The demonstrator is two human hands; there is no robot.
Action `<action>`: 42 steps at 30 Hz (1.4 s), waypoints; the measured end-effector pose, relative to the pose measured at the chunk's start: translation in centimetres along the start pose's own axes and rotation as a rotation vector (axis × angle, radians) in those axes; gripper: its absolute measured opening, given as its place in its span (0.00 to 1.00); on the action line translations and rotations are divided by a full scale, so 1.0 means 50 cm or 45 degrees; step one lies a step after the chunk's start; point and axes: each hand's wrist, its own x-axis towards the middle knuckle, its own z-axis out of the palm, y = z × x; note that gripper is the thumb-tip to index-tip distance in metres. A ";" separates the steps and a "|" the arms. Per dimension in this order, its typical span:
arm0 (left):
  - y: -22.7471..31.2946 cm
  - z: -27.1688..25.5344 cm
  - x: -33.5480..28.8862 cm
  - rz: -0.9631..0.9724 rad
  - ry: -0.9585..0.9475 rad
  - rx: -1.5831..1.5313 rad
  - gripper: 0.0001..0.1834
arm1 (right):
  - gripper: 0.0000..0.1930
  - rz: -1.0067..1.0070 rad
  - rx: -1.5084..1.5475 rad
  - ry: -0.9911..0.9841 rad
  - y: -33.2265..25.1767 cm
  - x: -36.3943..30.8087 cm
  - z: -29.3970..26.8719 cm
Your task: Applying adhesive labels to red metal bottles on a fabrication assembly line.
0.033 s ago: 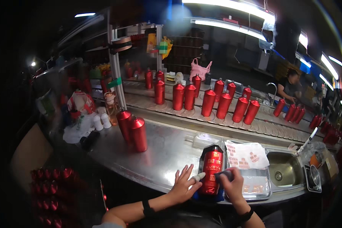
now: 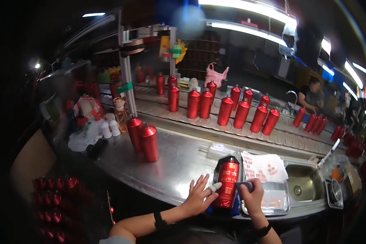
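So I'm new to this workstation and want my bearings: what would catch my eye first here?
First the red labelled bottle lying at the near edge of the steel bench, the left hand steadying it and the right hand pressing a small dark pad beside it. Behind, a row of plain red bottles stands along the conveyor, and two more red bottles stand on the bench to the left.

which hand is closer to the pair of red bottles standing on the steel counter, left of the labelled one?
Left. The left hand rests on the counter, below and right of the two red bottles. The right hand is farther right, beyond the labelled red bottle, holding a dark pad.
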 end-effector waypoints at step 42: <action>-0.012 -0.232 0.105 -0.843 -0.042 -1.742 0.18 | 0.23 -0.960 -0.403 -0.517 -0.262 -0.110 0.068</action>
